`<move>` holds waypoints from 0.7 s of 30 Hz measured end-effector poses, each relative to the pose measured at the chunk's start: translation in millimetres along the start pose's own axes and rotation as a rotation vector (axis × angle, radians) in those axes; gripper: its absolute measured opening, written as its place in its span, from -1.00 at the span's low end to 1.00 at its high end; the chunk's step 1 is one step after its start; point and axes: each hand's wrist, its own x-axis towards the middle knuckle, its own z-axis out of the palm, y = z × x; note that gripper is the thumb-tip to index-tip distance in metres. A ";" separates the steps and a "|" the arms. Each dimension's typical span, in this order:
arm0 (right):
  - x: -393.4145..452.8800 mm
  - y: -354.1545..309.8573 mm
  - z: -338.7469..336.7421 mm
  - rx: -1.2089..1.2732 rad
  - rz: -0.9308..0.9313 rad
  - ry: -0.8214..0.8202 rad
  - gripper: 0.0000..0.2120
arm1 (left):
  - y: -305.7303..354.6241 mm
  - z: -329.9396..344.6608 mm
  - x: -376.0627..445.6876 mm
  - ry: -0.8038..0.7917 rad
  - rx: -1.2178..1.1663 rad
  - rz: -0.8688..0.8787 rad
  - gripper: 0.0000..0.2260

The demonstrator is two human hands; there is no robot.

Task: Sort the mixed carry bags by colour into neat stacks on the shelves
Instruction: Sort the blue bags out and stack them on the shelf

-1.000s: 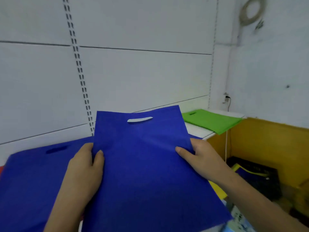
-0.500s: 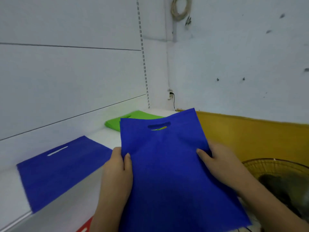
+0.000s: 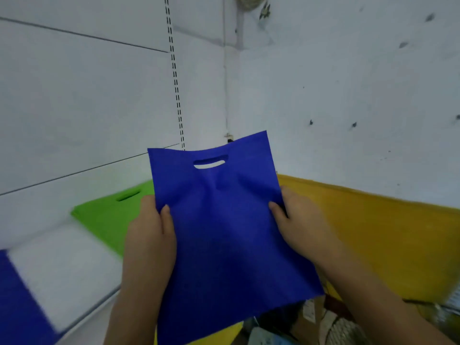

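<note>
Blue bag (image 3: 224, 220) now higher before the wall, upright, handle slot uppermost, both hands' fingers (image 3: 165, 212) pinching its side edges.

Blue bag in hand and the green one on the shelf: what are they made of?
Blue bag: seemingly matte non-woven fabric; it creases softly below the die-cut handle slot. Green bag: apparently the same, flat, without gloss.

A white shelf (image 3: 62, 265) runs along the panelled wall toward the corner. Two things lie flat on it — a green bag (image 3: 109, 217) at the far end, its handle slot toward the wall, and a blue bag (image 3: 17, 302) nearer, with bare shelf between them.
</note>
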 end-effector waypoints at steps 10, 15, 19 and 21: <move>116.7 -69.2 75.0 0.238 -0.371 -0.161 -0.84 | -56.8 -40.2 45.1 0.274 0.278 -0.208 -0.87; 119.9 -135.0 109.5 0.416 -0.578 -0.353 -0.79 | -63.2 -105.9 19.4 0.403 0.492 -0.357 -0.84; 98.5 -181.5 129.9 0.507 -0.688 -0.496 -0.83 | -68.9 -161.7 -1.5 0.399 0.639 -0.463 -0.84; 83.9 -203.5 138.8 0.515 -0.719 -0.574 -0.85 | -81.2 -190.1 -8.5 0.360 0.676 -0.524 -0.82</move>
